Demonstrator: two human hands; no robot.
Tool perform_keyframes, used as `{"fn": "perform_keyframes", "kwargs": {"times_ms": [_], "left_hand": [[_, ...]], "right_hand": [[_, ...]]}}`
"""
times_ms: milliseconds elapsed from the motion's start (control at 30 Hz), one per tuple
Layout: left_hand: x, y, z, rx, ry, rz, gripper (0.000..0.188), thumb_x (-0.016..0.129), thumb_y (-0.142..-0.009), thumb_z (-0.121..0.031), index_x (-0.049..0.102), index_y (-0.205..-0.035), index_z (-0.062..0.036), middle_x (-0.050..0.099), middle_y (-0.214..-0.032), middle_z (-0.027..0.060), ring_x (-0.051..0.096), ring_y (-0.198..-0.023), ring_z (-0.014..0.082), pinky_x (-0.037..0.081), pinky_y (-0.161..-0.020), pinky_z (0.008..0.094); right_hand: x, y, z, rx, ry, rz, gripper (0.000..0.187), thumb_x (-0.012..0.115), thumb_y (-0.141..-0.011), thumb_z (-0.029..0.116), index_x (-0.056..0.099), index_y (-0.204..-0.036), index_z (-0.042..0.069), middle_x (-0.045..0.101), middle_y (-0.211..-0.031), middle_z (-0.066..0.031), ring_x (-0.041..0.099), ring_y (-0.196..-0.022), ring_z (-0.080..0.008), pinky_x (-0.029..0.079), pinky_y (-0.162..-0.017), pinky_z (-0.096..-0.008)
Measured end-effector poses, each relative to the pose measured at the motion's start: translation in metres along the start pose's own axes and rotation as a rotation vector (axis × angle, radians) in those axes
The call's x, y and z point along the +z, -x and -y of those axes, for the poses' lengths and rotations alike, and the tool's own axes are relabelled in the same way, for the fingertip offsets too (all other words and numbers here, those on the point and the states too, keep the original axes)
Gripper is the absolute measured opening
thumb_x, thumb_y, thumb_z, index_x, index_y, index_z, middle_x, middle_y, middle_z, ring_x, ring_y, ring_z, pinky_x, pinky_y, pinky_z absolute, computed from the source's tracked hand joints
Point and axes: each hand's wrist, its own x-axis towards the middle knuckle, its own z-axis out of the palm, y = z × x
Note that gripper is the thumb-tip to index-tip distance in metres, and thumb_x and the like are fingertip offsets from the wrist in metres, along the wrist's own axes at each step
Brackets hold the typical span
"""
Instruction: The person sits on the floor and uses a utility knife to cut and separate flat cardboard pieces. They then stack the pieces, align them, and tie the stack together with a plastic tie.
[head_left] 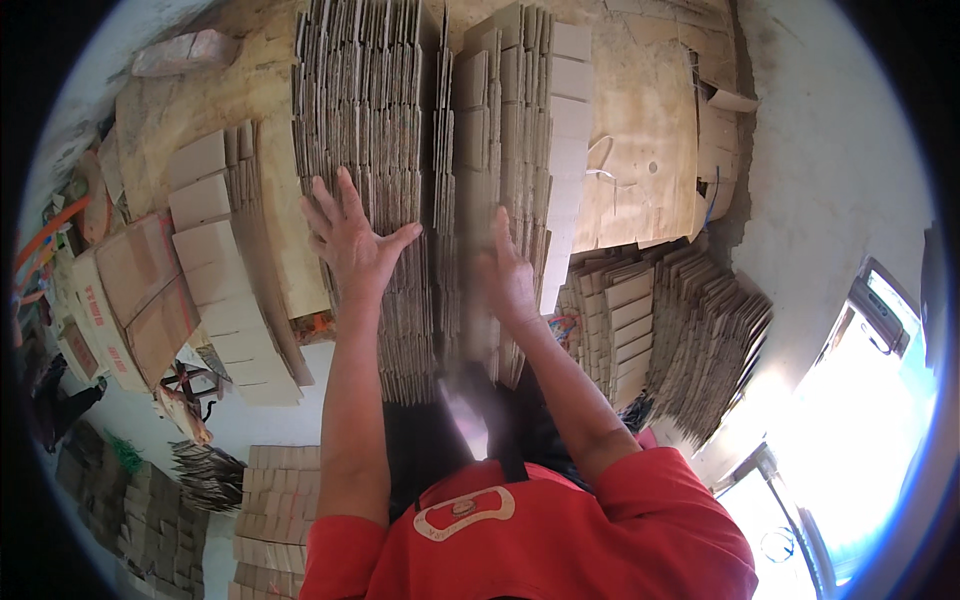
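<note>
A long row of folded cardboard pieces (365, 110), packed edge-up, runs away from my body on a wooden board. My left hand (352, 245) lies across it with fingers and thumb spread. Just right of it, past a narrow dark gap, stand more cardboard pieces (515, 130) in a second row with pale flat faces. My right hand (510, 288) is at the near part of this second row, its index finger stretched forward. Some of its other fingers are blurred or hidden, and I see nothing held in it.
The wooden board (630, 150) shows on both sides. Another cardboard row (225, 270) leans at the left, beside an opened carton (140, 295). More stacked cardboard (690, 340) lies at the right, near a wall and a bright doorway. Bundles (275, 510) stand at the lower left.
</note>
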Motion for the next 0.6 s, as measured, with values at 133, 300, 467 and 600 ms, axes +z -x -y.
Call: {"fn": "perform_keyframes", "kwargs": {"times_ms": [133,300,467,600], "left_hand": [[0.001,0.001,0.001,0.001,-0.019,0.001,0.13,0.073,-0.052,-0.077,0.017,-0.153,-0.0182,0.009,-0.158,0.0192,0.005,-0.143,0.0465,0.019,-0.104,0.0702],[0.002,0.0,0.0,0.002,-0.044,0.0,0.13,0.07,-0.052,-0.08,0.017,-0.153,-0.0185,0.009,-0.158,0.0195,0.005,-0.143,0.0465,0.02,-0.105,0.0695],[0.0,-0.001,0.0,-0.012,-0.075,0.004,0.131,0.071,-0.05,-0.079,0.017,-0.153,-0.0194,0.01,-0.158,0.0193,0.006,-0.143,0.0464,0.021,-0.105,0.0687],[0.003,-0.001,0.001,-0.015,-0.094,-0.009,0.13,0.07,-0.049,-0.08,0.018,-0.153,-0.0202,0.01,-0.158,0.0185,0.006,-0.143,0.0466,0.021,-0.105,0.0693]], "right_hand": [[-0.002,0.001,0.008,-0.053,0.092,-0.011,0.086,0.057,-0.081,0.006,0.009,-0.152,0.006,0.062,-0.107,-0.0254,0.065,-0.078,-0.0382,0.053,-0.067,-0.044],[0.013,0.006,0.024,-0.029,0.202,0.041,0.097,0.059,-0.071,0.001,0.004,-0.151,-0.001,0.059,-0.108,-0.0274,0.063,-0.066,-0.0345,0.052,-0.053,-0.0416],[-0.013,-0.001,0.059,-0.08,0.283,0.016,0.097,0.061,-0.074,0.004,0.003,-0.151,0.0,0.058,-0.098,-0.0251,0.061,-0.06,-0.0354,0.051,-0.05,-0.0414],[-0.046,-0.013,0.099,-0.09,0.314,-0.082,0.093,0.062,-0.077,0.005,0.006,-0.151,0.002,0.057,-0.095,-0.0219,0.063,-0.066,-0.0356,0.052,-0.053,-0.0422]]}}
